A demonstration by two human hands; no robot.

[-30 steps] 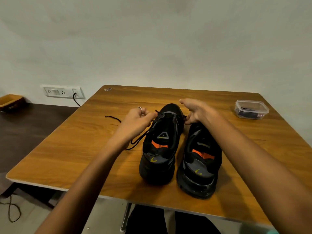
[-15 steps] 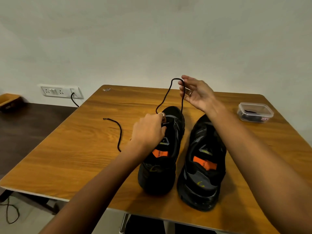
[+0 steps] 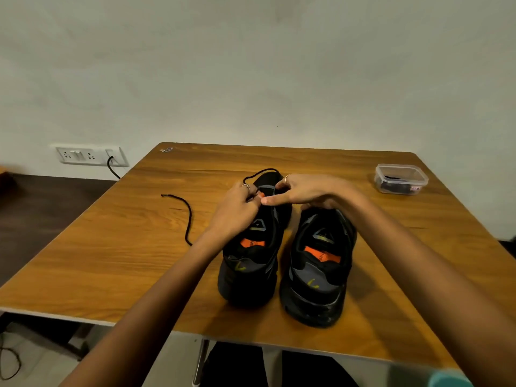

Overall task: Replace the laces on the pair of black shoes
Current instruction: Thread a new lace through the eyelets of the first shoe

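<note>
Both hands work a black lace at the left of 2 black shoes on the table.

The lace (image 3: pixel 187 219) is thin, limp and light, so I judge it is best pinched near its stiff tip. The left hand (image 3: pixel 237 209) curls its fingers on the lace at the left shoe (image 3: pixel 252 247); the right hand (image 3: pixel 304 191) pinches at the eyelets, though what it grasps is hidden. The right shoe (image 3: pixel 321 269) stands just beside it on the table (image 3: pixel 111 261).
</note>
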